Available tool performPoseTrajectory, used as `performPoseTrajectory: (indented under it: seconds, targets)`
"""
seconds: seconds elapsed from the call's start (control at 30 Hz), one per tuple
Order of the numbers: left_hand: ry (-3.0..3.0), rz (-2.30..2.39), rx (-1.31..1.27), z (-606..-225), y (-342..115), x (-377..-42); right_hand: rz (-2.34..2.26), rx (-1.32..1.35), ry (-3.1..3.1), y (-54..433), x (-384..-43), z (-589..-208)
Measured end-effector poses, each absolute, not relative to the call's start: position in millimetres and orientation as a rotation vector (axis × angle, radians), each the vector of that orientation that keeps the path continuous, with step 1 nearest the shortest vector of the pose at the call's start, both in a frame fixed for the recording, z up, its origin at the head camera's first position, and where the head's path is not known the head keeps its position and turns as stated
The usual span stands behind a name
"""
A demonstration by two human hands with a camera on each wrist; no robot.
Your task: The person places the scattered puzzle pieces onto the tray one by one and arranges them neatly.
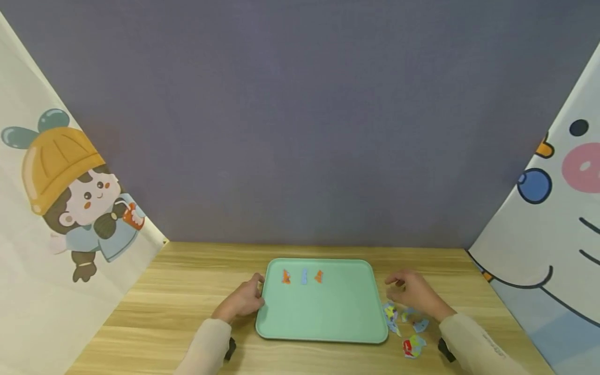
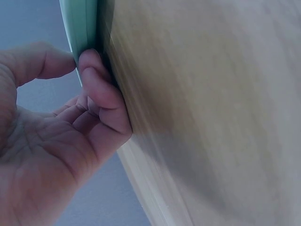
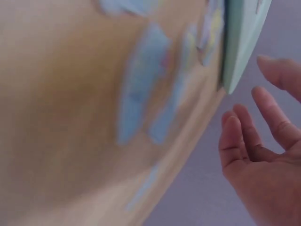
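A pale green tray (image 1: 328,317) lies on the table. My left hand (image 1: 244,299) pinches its left rim, with the thumb on the rim and the curled index finger (image 2: 101,89) against the edge from below. Near the tray's far left lie an orange picture piece (image 1: 286,276), a small light-blue piece (image 1: 304,276) and another orange piece (image 1: 319,276). Beyond the right rim my right hand (image 1: 412,294) hovers above the table, fingers loosely bent and holding nothing. Beneath and beside it lie several irregular picture pieces (image 1: 413,346), blue, yellow and red; a long blue piece (image 3: 141,89) looks blurred in the right wrist view.
The wooden table (image 1: 154,323) reaches back to a dark grey panel (image 1: 300,125). White cloth printed with cartoons hangs on the left side (image 1: 28,291) and the right side (image 1: 520,250). One cluster of pieces (image 1: 390,315) lies close against the tray's right edge.
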State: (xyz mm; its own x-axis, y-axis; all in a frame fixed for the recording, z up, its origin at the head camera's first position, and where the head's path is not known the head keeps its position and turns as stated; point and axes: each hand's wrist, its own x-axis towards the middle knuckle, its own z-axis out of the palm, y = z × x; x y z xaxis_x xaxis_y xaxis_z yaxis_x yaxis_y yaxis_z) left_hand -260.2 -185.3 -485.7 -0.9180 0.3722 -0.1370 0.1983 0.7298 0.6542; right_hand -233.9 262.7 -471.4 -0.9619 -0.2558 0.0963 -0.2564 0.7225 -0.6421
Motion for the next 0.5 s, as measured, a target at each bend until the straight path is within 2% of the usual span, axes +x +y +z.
performPoseTrajectory:
  seconds: [0.13,0.5]
  targets:
    - [2.669,0.975,0.445,-486,-186,-261,1.079,0.468,-2.966,267,-223,-479]
    - [2.672,0.979,0.461,-487,-187,-261,0.949,0.864,-2.957,278,-207,-491]
